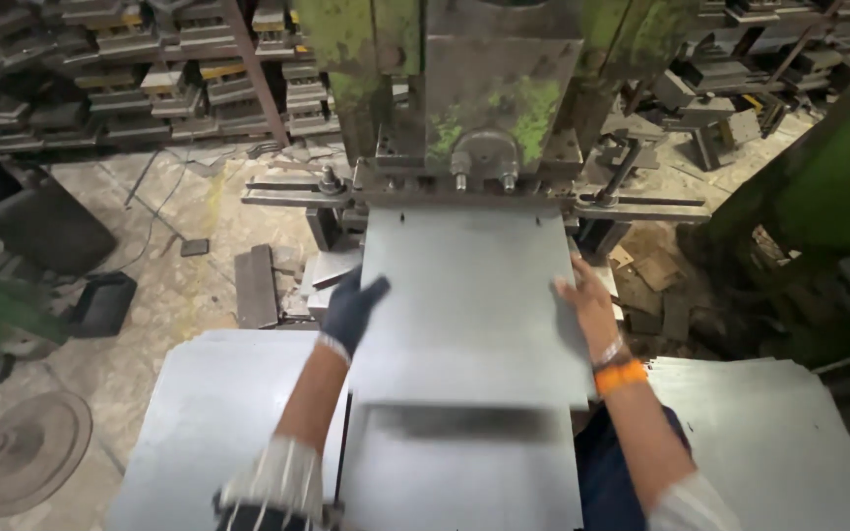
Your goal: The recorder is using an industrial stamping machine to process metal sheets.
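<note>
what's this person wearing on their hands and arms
The left hand wears a dark navy glove with a pale cuff; the right hand is bare. The right wrist carries a bright orange band with a thinner pale band just above it. Both forearms are bare, with whitish sleeves pushed up near the elbows.

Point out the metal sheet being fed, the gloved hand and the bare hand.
metal sheet (469, 295), head view, bare middle of its top face.
left hand (351, 310), head view, back of the dark glove.
right hand (587, 305), head view, back of hand.
</note>
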